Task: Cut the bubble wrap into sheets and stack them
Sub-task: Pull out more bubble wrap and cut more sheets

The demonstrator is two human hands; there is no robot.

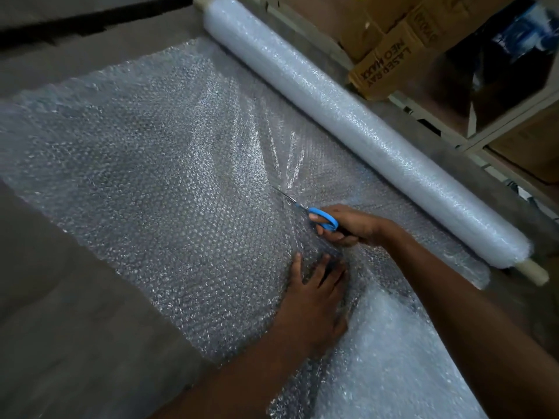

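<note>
Fingers of the right hand are curled through the blue handles of the scissors, gripping them, with the thin blades pointing up and to the left into the bubble wrap sheet; the blade tips sit where the plastic puckers into bright creases. Just below, the left hand lies flat, fingers straight and slightly spread, pressing down on the sheet beside the cut line. Both forearms reach in from the lower right. The unrolled sheet spreads wide across the grey floor, running from the left edge toward the roll, a long white cylinder lying diagonally from the top centre to the right, a pale cardboard core showing at each end. More bubble wrap, brighter and crumpled, lies bunched in the lower right corner under the arms. Beyond the roll, in the upper right, a brown cardboard box printed with dark lettering sits on a light metal shelf frame, with other boxes dim in shadow nearby.
</note>
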